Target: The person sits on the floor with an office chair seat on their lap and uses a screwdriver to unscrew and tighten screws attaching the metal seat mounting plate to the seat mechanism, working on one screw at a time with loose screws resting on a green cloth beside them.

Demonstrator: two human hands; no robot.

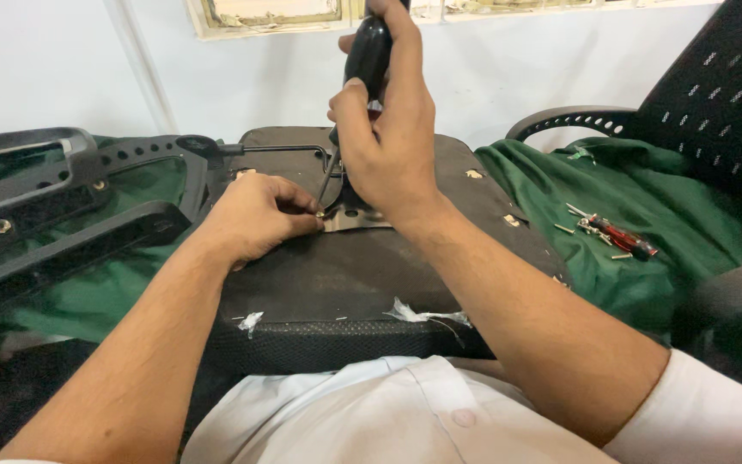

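Note:
An upturned black chair seat (337, 283) lies in front of me on a green cloth (646, 215). My right hand (388, 129) grips the black handle of a screwdriver (366, 56), held upright with its shaft angled down to a small metal bracket (349, 219) on the seat. My left hand (259, 215) rests on the seat beside the bracket, its fingertips pinched at the screwdriver tip, where a small screw seems to sit.
Black plastic armrest parts (70, 198) lie at the left on the cloth. A red-handled tool and several loose screws (616, 234) lie at the right. A black mesh chair back (714, 103) with an armrest stands at the far right. White paper scraps (414, 314) cling to the seat edge.

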